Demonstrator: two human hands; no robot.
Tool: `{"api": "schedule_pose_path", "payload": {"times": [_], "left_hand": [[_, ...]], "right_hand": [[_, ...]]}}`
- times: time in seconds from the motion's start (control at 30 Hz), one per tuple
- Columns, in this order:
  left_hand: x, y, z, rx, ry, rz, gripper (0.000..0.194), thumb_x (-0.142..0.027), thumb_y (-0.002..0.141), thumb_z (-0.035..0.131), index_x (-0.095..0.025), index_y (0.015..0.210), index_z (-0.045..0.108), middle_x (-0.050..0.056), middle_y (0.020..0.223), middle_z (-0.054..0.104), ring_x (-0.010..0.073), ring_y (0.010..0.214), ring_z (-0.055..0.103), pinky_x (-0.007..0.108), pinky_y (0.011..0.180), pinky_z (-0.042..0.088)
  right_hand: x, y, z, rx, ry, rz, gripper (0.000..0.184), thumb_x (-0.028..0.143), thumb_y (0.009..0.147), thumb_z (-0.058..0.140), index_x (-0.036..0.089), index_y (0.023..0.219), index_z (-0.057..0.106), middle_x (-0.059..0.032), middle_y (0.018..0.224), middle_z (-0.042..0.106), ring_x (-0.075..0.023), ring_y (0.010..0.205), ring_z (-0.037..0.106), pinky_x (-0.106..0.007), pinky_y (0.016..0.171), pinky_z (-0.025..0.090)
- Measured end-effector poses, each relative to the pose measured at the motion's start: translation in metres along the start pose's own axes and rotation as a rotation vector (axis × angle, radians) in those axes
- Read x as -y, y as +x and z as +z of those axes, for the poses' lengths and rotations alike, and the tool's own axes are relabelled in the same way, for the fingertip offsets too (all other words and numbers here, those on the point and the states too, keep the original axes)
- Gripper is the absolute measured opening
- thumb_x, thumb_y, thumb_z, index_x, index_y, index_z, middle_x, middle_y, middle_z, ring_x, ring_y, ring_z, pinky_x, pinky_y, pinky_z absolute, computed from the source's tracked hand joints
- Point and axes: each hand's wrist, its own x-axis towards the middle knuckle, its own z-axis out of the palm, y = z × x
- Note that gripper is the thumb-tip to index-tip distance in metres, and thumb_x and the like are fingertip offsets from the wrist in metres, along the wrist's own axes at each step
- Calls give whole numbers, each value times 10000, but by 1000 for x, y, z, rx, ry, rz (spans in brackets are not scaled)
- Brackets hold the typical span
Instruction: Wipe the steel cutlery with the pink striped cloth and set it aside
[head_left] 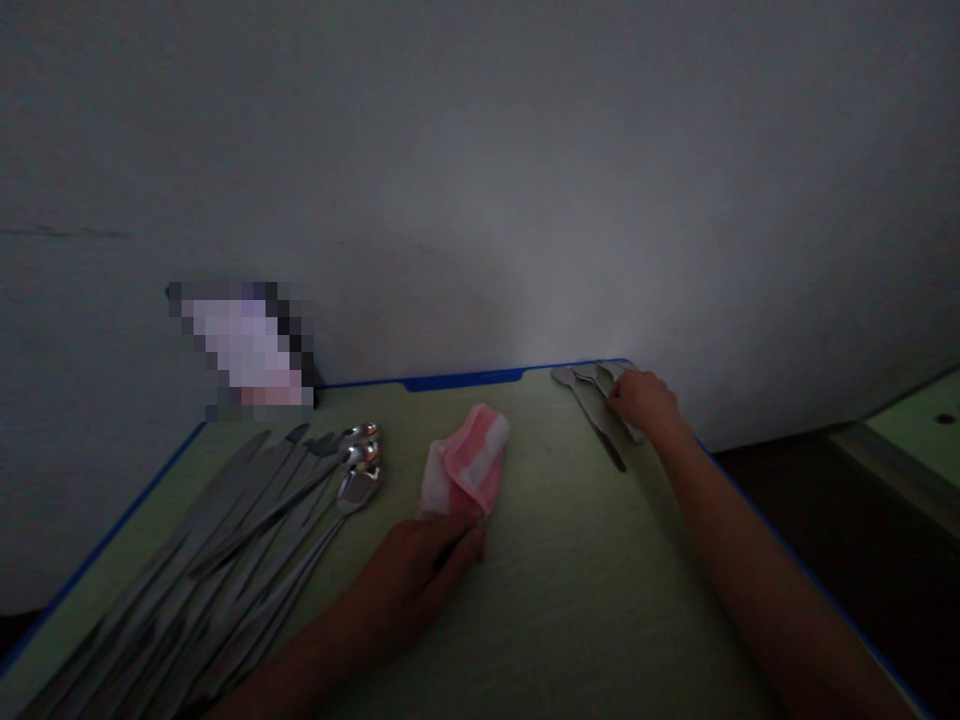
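My left hand [427, 562] is closed at the near end of a crumpled pink-and-white striped cloth [469, 462] in the middle of the table. At the back right corner, the fingers of my right hand [646, 402] are pinched on a piece of metal cutlery [634, 432], whose kind is mostly hidden. Left of that hand lies a spoon [562, 378], its handle slanting towards me. A second metal piece [589, 379] rests close beside it, too dim to name.
A large group of metal cutlery covers the left side, with several spoons [361, 455] and long blades or handles [217, 510]. A blurred-out device [244, 345] leans on the wall behind. The light green table [570, 590] has a blue edge [461, 380] against the wall.
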Motion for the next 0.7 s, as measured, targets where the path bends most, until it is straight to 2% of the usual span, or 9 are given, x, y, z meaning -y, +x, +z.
{"api": "schedule_pose_path", "payload": {"times": [0.37, 0.53, 0.7], "left_hand": [[4, 0, 2, 4, -8, 6, 293, -322, 923, 333, -177, 761, 530, -18, 686, 574, 110, 616, 531, 215, 594, 360], [2, 0, 1, 4, -6, -7, 295, -325, 922, 335, -180, 760, 534, -16, 693, 579, 112, 628, 537, 217, 603, 365], [2, 0, 1, -14, -14, -2, 299, -325, 915, 344, -180, 737, 535, -20, 673, 582, 108, 602, 530, 209, 574, 360]], "right_hand": [[1, -1, -1, -16, 4, 1, 339, 359, 722, 565, 166, 990, 642, -144, 1011, 628, -272, 923, 605, -341, 732, 468], [5, -1, 0, -39, 22, 16, 394, 451, 764, 508, 150, 978, 644, -164, 1005, 629, -277, 926, 606, -349, 728, 469], [14, -6, 6, -94, 31, 15, 366, 418, 809, 455, 153, 966, 653, -155, 994, 638, -256, 934, 603, -338, 759, 455]]}}
